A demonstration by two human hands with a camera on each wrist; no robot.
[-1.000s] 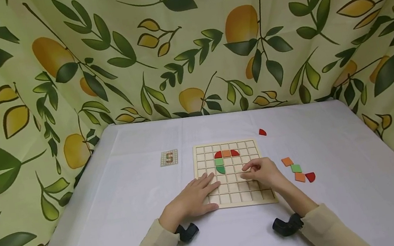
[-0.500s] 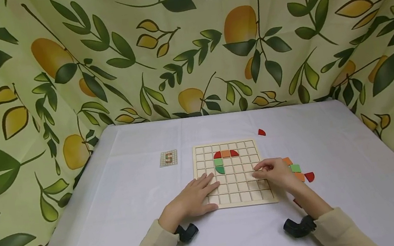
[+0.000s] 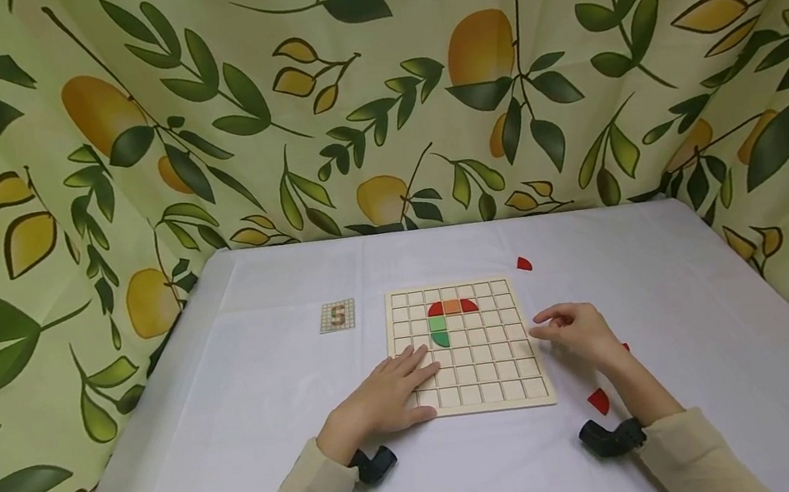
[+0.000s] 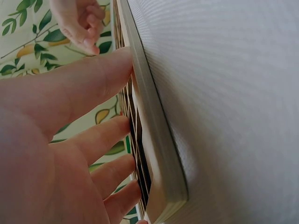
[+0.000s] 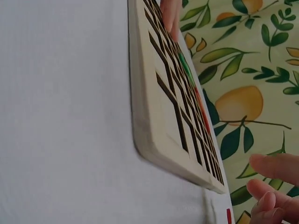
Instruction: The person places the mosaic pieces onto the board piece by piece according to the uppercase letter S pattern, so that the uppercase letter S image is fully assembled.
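Observation:
My left hand [image 3: 388, 394] rests with fingers spread on the left front part of a wooden grid board [image 3: 480, 398]; in the left wrist view its thumb [image 4: 105, 72] lies over the board's edge. Set into the grid are two red quarter-round pieces [image 3: 469, 305], an orange square [image 3: 452, 307], a green square [image 3: 437, 324] and a green quarter-round piece [image 3: 441, 339]. My right hand [image 3: 576, 331] hovers just beyond the board's right side, fingers loosely bent, nothing between them. The orange and green squares on the cloth there are hidden behind it.
A small card [image 3: 337, 316] with an S pattern on a grid lies left of the board. One loose red quarter-round piece [image 3: 524, 264] is at the back right, another [image 3: 599, 401] beside the right forearm. White cloth [image 3: 264, 340] covers the table; a leaf-print curtain [image 3: 376, 114] hangs behind.
My right hand has moved right, from over the grid to past the board's right edge, now covering the loose squares. A red piece near the right wrist has come into view. The left hand stays put.

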